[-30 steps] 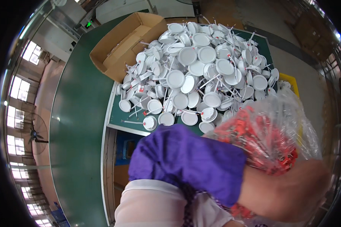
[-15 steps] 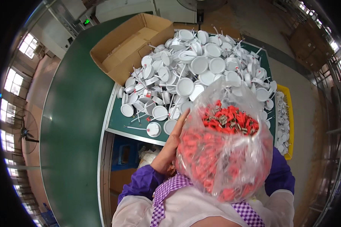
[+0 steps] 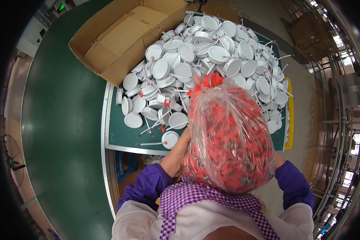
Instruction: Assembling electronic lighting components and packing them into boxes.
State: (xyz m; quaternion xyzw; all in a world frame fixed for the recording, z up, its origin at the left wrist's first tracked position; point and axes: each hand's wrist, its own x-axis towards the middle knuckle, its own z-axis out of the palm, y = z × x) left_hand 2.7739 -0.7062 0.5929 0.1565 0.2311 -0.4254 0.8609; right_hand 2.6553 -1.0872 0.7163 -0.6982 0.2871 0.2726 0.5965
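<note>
A large clear plastic bag (image 3: 232, 148), full of small red parts with metal bits, is held up in front of my chest. Its mouth tips away from me over the pile, and red parts (image 3: 207, 82) show at the opening. My left hand (image 3: 181, 151) supports the bag's left side, its fingers mostly hidden behind the plastic. On the opposite side my right hand (image 3: 279, 160) holds it low down, with only the back of the hand and wrist visible. Beyond the bag lies a heap of white round light fittings (image 3: 219, 55) with short white cables.
An open cardboard box (image 3: 122, 36) stands at the far left of the heap. The green table (image 3: 122, 134) has a metal edge, and a long green worktop (image 3: 68, 120) runs along my left. A yellow crate (image 3: 290, 120) sits right of the table.
The bag has tilted forward, so its mouth now points away from me toward the heap. My left hand has slid further behind the bag. The view has shifted closer to the table.
</note>
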